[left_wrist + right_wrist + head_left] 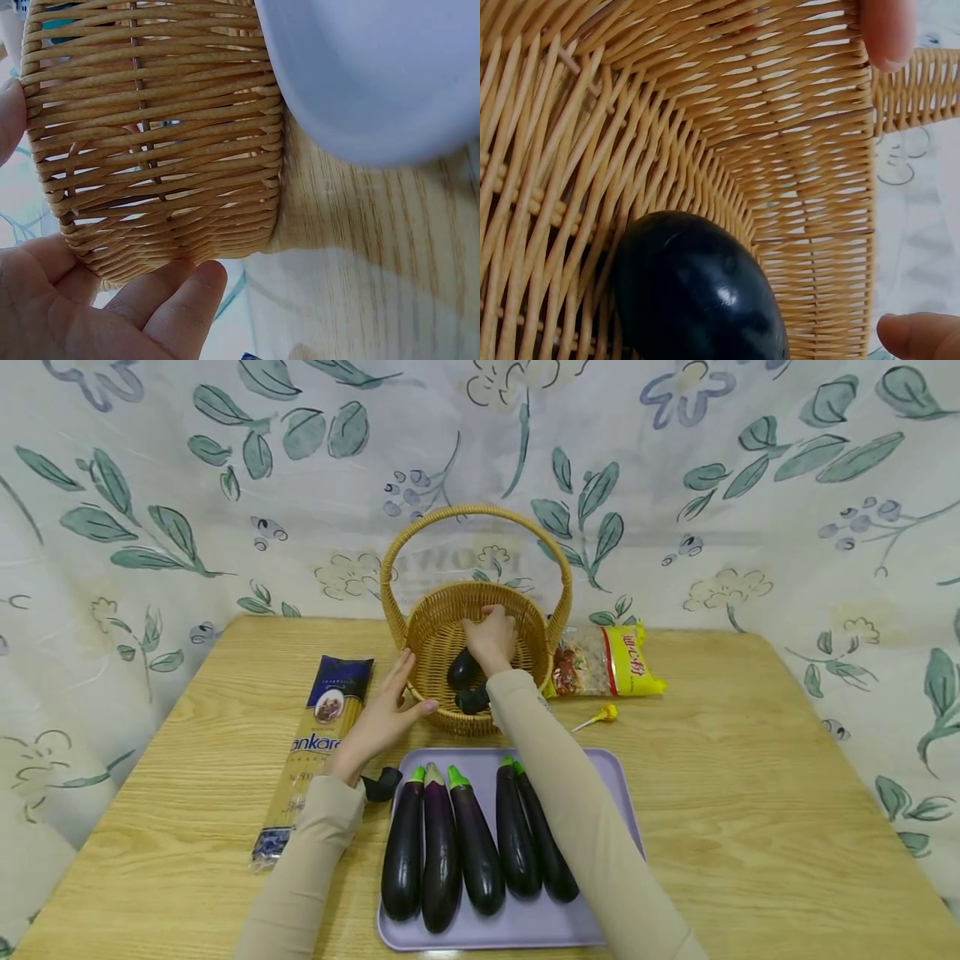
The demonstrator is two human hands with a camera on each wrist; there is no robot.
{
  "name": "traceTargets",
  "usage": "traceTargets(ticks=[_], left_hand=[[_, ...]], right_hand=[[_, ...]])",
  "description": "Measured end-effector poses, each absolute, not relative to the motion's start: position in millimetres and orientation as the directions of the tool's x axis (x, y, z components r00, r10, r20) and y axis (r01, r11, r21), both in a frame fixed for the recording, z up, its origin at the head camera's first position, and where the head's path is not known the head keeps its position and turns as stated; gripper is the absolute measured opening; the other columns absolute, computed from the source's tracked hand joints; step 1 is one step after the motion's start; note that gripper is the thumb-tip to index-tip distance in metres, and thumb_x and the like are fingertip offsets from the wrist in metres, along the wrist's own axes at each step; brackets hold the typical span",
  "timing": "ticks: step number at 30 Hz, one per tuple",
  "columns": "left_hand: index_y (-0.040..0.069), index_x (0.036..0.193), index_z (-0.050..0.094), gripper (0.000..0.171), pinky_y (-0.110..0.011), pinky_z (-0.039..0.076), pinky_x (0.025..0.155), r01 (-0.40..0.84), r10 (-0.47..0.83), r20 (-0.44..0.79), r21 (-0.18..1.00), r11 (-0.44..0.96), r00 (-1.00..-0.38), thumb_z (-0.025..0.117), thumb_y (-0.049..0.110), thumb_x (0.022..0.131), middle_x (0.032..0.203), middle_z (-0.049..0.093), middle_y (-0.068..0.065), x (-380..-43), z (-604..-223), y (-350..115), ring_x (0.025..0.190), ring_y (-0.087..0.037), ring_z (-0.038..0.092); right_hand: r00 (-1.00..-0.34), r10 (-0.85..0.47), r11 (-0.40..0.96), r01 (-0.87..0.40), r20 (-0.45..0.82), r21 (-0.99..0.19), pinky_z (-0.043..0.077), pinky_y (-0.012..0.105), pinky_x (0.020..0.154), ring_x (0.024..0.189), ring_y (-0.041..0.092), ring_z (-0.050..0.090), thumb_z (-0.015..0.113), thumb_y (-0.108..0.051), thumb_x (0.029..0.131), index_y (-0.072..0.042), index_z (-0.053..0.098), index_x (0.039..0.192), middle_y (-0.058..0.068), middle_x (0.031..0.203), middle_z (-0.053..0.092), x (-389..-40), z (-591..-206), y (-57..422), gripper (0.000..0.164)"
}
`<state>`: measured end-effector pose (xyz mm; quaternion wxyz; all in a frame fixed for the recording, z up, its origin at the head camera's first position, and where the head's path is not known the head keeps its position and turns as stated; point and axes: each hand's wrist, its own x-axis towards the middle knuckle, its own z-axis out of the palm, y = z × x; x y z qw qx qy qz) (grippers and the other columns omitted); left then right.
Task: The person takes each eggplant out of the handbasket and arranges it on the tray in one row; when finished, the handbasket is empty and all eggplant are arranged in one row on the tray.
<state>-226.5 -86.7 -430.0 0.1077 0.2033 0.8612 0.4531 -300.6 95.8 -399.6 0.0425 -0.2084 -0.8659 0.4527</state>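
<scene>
A wicker basket (424,631) with a tall arched handle stands at the back middle of the table. One dark eggplant (462,670) lies inside it, partly covered by my right arm. In the right wrist view that eggplant (697,289) rests against the woven wall. Inside the basket, my right hand (492,639) is above and beside the eggplant, thumb and finger spread apart with nothing visible between them. My left hand (381,718) touches the basket's front left side, its fingers fairly straight along the outer wall (157,150) and its thumb at the rim.
In front, a lilac tray (502,931) bears several eggplants (440,852), partly under my right sleeve. A pasta packet (318,743) lies left. Right of the basket are a yellow-ended food bag (600,660) and a small yellow item on a white stick (606,713). A floral cloth (480,468) hangs behind.
</scene>
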Motion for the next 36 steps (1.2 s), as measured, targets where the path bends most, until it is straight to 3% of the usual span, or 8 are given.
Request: traceTargets(ticks=[9, 16, 24, 36], left_hand=[[0.013, 0.157, 0.002, 0.089, -0.055, 0.031, 0.114, 0.257, 0.451, 0.006, 0.828, 0.498, -0.893, 0.060, 0.038, 0.095, 0.165, -0.008, 0.000, -224.6, -430.4, -88.1, 0.151, -0.035, 0.008], [0.015, 0.157, 0.002, 0.088, -0.054, 0.033, 0.114, 0.254, 0.454, 0.006, 0.836, 0.487, -0.891, 0.060, 0.038, 0.095, 0.165, -0.008, 0.002, -224.9, -430.2, -87.8, 0.150, -0.035, 0.010], [0.014, 0.158, 0.003, 0.089, -0.053, 0.034, 0.113, 0.251, 0.448, 0.000, 0.829, 0.500, -0.894, 0.061, 0.038, 0.094, 0.165, -0.008, 0.002, -226.5, -429.8, -88.9, 0.150, -0.034, 0.010], [0.015, 0.158, 0.003, 0.088, -0.052, 0.034, 0.113, 0.243, 0.447, -0.006, 0.832, 0.499, -0.895, 0.060, 0.036, 0.095, 0.165, -0.007, 0.001, -225.9, -428.6, -88.2, 0.150, -0.034, 0.012]], right_hand=[[-0.931, 0.356, 0.607, 0.295, -0.080, -0.738, 0.045, 0.046, 0.100, 0.123, 0.035, 0.048, 0.063, -0.039, 0.093, -0.013, 0.048, 0.138, 0.016, 0.135, 0.048, -297.9, -407.5, 91.3, 0.054], [-0.939, 0.311, 0.618, 0.318, -0.148, -0.720, 0.047, 0.046, 0.100, 0.122, 0.036, 0.050, 0.070, -0.032, 0.089, -0.007, 0.040, 0.139, 0.021, 0.138, 0.044, -296.0, -414.1, 94.8, 0.064], [-0.956, 0.184, 0.640, 0.292, -0.228, -0.711, 0.046, 0.045, 0.103, 0.127, 0.036, 0.048, 0.071, -0.029, 0.088, -0.004, 0.032, 0.146, 0.023, 0.142, 0.042, -295.4, -413.0, 96.4, 0.074], [-0.969, 0.139, 0.666, 0.245, -0.206, -0.705, 0.050, 0.044, 0.097, 0.120, 0.034, 0.055, 0.063, -0.029, 0.093, -0.006, 0.033, 0.148, 0.021, 0.137, 0.050, -293.8, -411.8, 95.9, 0.066]])
